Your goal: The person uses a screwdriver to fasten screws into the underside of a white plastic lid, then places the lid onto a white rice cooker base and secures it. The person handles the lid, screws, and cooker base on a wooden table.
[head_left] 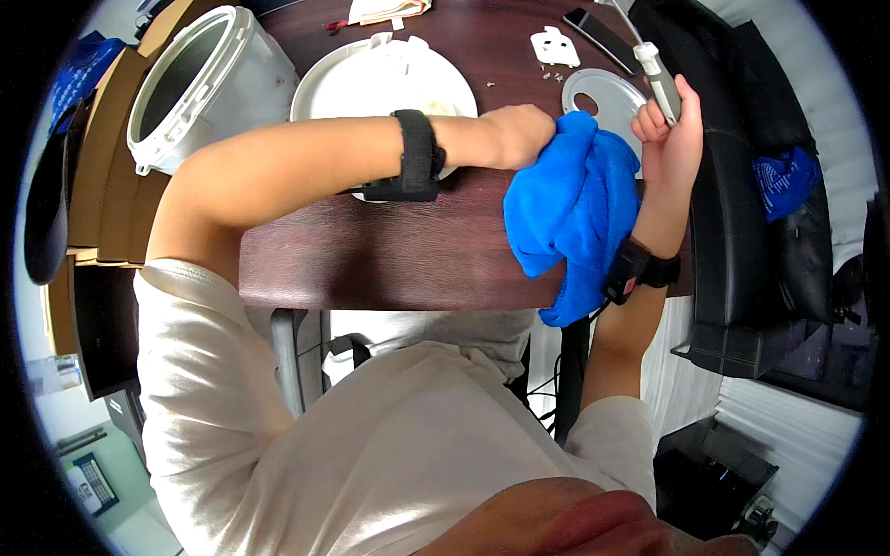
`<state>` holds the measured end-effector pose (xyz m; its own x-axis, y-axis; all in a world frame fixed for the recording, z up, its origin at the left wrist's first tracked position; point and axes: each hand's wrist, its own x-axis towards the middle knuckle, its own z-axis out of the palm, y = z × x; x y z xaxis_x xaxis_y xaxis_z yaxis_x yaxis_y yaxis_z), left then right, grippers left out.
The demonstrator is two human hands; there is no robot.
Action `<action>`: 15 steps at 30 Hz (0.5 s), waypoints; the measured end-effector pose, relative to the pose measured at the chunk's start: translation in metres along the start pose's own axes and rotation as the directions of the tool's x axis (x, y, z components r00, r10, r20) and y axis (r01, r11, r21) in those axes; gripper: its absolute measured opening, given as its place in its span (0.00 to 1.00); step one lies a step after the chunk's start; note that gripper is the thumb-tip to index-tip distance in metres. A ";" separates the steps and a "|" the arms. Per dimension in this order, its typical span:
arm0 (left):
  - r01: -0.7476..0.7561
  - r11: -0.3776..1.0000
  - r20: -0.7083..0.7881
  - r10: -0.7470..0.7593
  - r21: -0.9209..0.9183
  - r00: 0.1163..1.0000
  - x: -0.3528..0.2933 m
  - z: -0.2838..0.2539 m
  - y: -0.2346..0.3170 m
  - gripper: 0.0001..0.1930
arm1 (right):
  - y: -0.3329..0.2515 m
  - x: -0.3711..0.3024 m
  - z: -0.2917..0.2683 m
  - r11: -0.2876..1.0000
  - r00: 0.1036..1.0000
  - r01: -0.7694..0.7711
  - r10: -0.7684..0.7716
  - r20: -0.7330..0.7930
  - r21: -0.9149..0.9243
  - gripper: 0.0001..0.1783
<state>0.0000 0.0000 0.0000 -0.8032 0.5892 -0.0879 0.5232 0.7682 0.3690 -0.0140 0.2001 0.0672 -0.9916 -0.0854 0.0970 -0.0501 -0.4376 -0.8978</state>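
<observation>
My left hand (514, 136) reaches across the table and is closed on a bright blue cloth (579, 199), which hangs in folds over the table's front edge. Raised at the right, my right hand (675, 148) grips a screwdriver (659, 82) by its grey and white handle, with the shaft pointing up and away. Partly behind the cloth and that hand lies a grey disc (607, 85) with a round hole. A round white plastic cover (371, 88) rests beyond my left forearm, which hides its near part.
A white bucket-like container (241, 93) stands tilted at the left. Toward the back right are a phone (601, 41), a small white plastic plate (554, 46) and several tiny screws (547, 76). Cardboard boxes (109, 157) line the left; a black sofa (742, 185) borders the table's right.
</observation>
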 end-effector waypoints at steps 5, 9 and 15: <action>0.036 0.999 -0.016 -0.036 0.022 0.999 -0.009 -0.010 0.019 0.09 | -0.002 -0.003 0.007 1.000 1.000 -0.010 0.010 -0.024 -0.008 0.19; 0.058 0.996 -0.028 -0.056 0.072 0.998 -0.015 -0.017 0.023 0.09 | -0.001 0.000 0.003 1.000 1.000 0.000 0.000 0.006 -0.011 0.19; 0.003 0.998 -0.147 0.007 0.063 0.989 -0.024 -0.046 0.003 0.09 | 0.002 0.003 0.006 1.000 1.000 0.009 -0.009 0.016 0.014 0.18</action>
<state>0.0074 -0.0235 0.0459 -0.8328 0.5512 0.0510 0.5378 0.7839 0.3101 -0.0161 0.1939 0.0679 -0.9891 -0.0954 0.1122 -0.0575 -0.4511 -0.8906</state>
